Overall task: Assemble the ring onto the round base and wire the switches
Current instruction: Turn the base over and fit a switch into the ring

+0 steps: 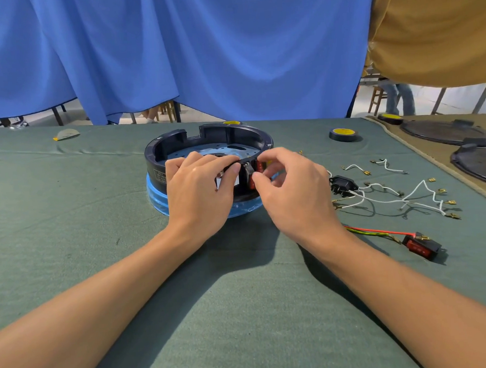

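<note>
Left hand (200,191) grips ring (228,132) wall, right hand (293,192) seemingly pinches red switch (259,167) at its slot; a skewed push could jam it or shift ring off base (155,195).

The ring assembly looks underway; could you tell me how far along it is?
Done: the ring sits on the round base. In hand: the left hand grips the ring, the right hand pinches a red switch at its wall. Left: the second switch, socket and white wires lie loose nearby.

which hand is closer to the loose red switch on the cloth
Right. The right hand, at the mounted switch, is up-left of the loose red switch; the left hand grips the ring farther left.
</note>
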